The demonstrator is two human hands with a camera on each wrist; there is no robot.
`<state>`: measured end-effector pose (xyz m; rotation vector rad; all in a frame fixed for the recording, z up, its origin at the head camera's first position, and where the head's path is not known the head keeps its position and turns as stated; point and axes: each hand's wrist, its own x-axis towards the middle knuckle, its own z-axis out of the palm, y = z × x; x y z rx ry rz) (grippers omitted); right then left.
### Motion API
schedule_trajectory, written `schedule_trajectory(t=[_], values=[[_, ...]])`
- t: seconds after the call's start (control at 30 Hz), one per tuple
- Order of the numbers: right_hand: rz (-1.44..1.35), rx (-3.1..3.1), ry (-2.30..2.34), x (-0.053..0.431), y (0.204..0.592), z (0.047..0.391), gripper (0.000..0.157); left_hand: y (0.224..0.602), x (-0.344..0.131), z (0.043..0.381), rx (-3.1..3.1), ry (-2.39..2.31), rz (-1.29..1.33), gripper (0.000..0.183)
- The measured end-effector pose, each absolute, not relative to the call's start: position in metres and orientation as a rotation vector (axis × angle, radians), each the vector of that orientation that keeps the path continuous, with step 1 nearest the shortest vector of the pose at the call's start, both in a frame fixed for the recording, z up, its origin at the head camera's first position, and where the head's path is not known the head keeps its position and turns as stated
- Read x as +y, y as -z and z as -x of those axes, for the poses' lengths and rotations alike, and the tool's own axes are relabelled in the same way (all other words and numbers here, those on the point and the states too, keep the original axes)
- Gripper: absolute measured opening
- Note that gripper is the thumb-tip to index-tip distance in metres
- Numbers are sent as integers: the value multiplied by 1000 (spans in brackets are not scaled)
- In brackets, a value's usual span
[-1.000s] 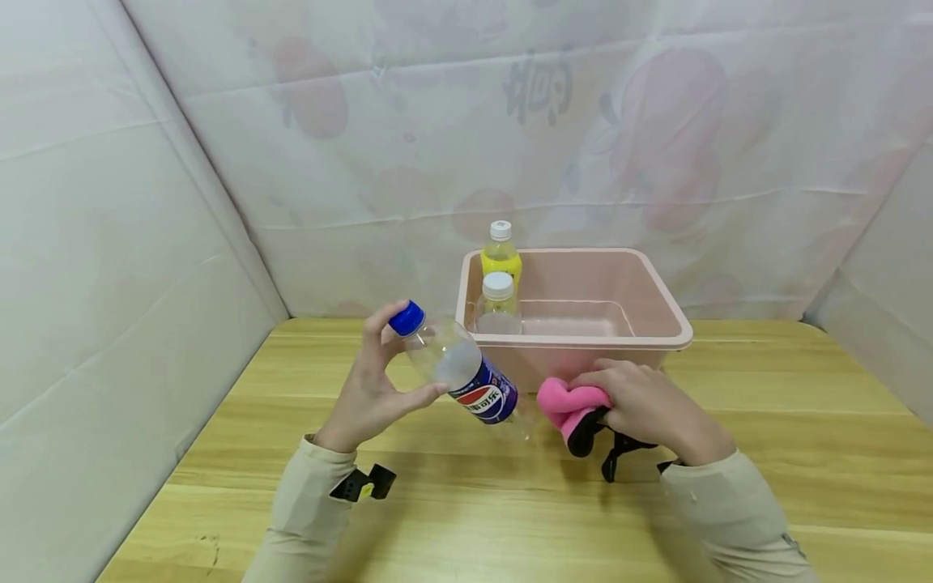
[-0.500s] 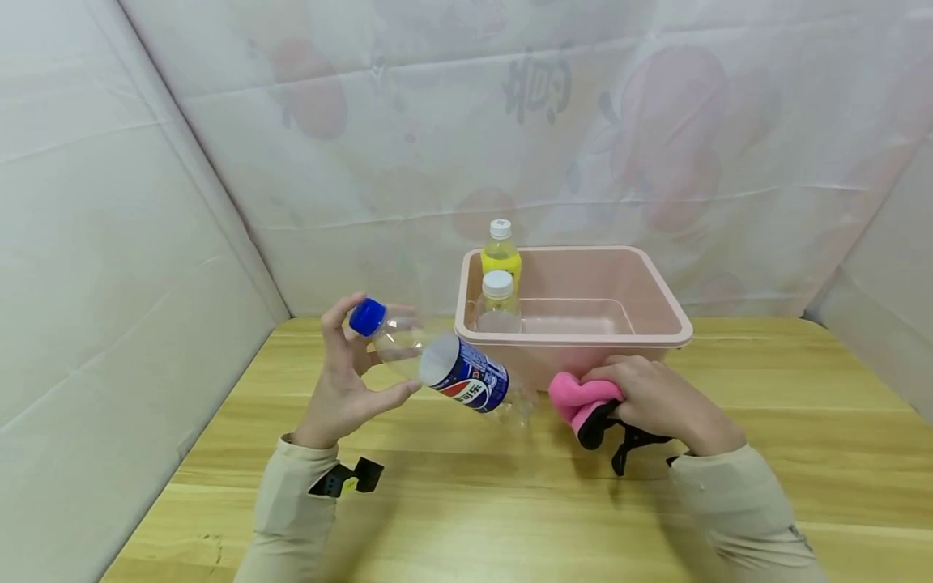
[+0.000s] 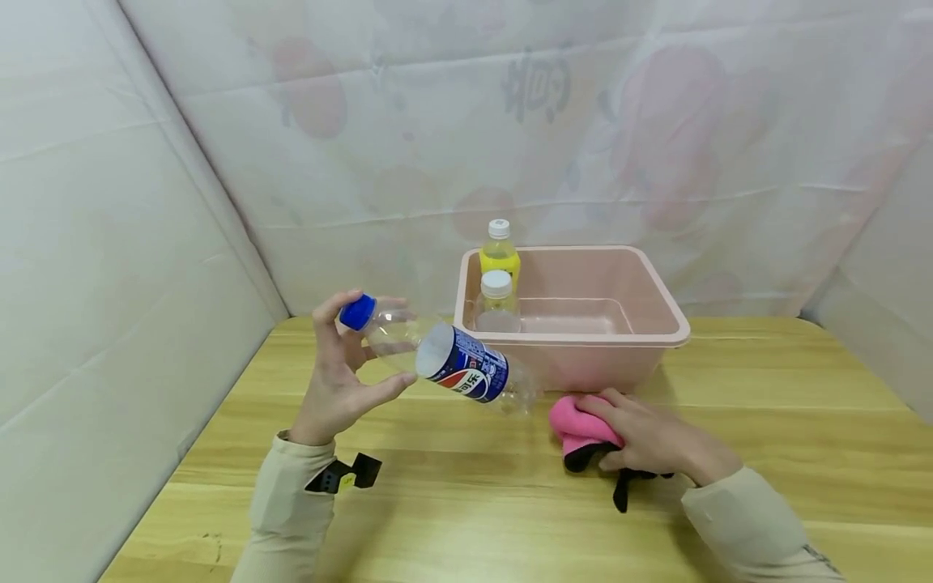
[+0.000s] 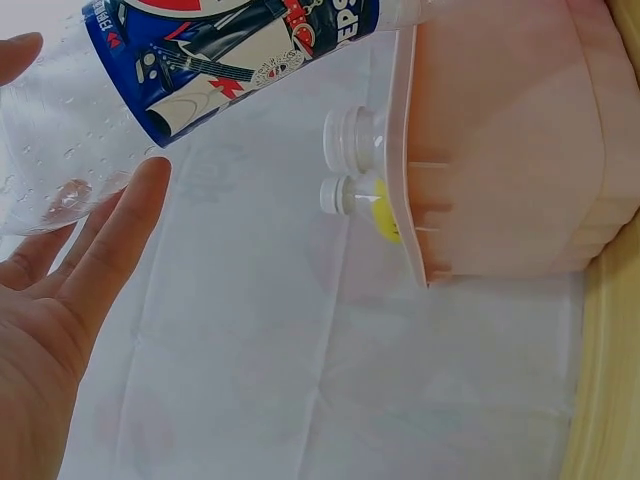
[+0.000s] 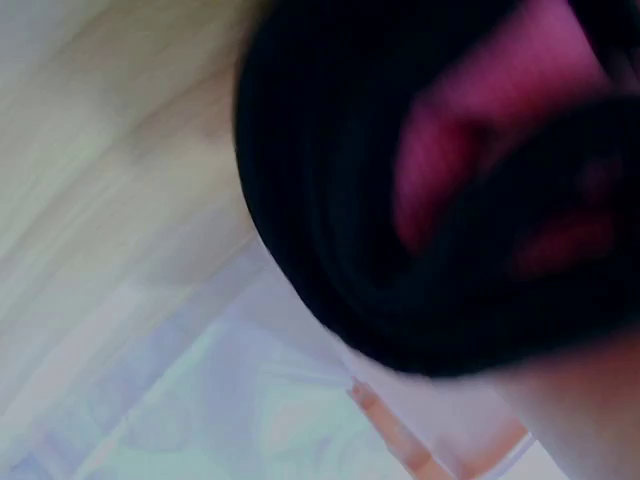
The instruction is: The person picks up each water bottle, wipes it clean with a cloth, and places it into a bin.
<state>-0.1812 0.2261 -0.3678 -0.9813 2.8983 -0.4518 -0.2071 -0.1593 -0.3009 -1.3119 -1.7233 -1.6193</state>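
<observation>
My left hand (image 3: 331,393) holds a clear plastic Pepsi bottle (image 3: 474,368) in the air, thumb on one side and fingers on the other. The bottle lies tilted, its blue cap (image 3: 358,312) at the upper left and its base lower right. Droplets cling to its inside in the left wrist view, near the label (image 4: 225,70). At the table, my right hand (image 3: 649,433) grips a bunched pink cloth (image 3: 579,423) with black edging and a dangling black strap. In the right wrist view the cloth's black edge (image 5: 320,220) fills much of the frame, blurred.
Behind both hands stands a pale pink basin (image 3: 583,356). Inside its left end are a white-capped clear bottle (image 3: 498,304) and a yellow-labelled bottle (image 3: 500,259). White fabric walls (image 3: 364,178) surround the wooden table (image 3: 437,502) at back and sides.
My left hand has carried the Pepsi bottle leftward and slightly up, tipping it flatter. My right hand rose slightly, then lowered with the cloth toward the table.
</observation>
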Motion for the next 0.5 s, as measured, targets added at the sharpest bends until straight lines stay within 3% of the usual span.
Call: schedule_trajectory(t=[0.07,0.17,0.37,0.5], values=[[938,2836,530,228,364,177,82,299,-158,207,-1725,1620,1313,91],[916,2858,627,233,350,174,81,297,-157,207,-1723,1624,1314,92],[1005,3193,802,245,310,177,50,294,-155,210,-1696,1621,1285,94],[1137,3475,841,250,305,189,41,293,-152,212,-1659,1649,1243,96]])
